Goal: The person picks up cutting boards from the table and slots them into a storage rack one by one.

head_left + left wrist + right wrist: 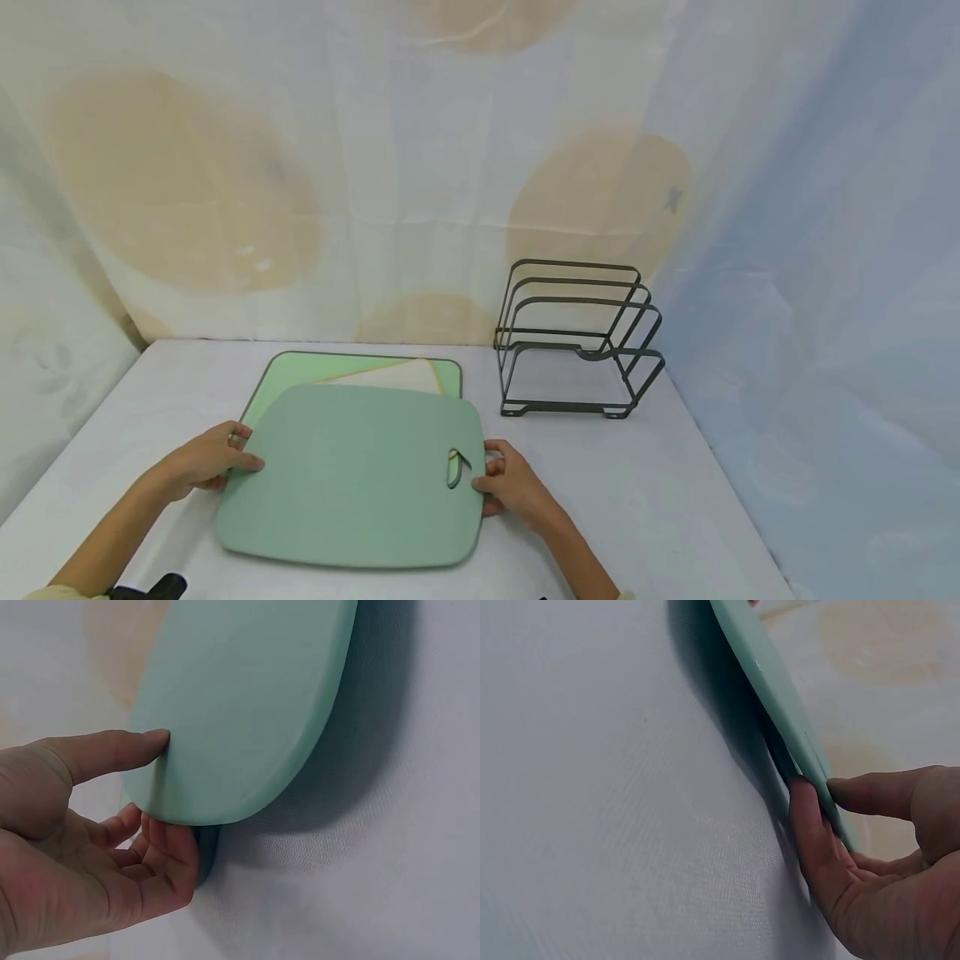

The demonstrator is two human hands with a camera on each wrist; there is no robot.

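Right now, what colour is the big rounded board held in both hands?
The rounded cutting board is a plain pale sage green, clearest in the head view.

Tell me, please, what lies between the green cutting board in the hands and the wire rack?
Only bare table: the head view shows nothing between the green cutting board and the wire rack.

The head view looks forward and down from above, taking in the whole surface (675,467), the rack (577,342) upper right of centre, and both hands. Each wrist view sits very close, low along the surface, sharing the green board (352,475) with it.
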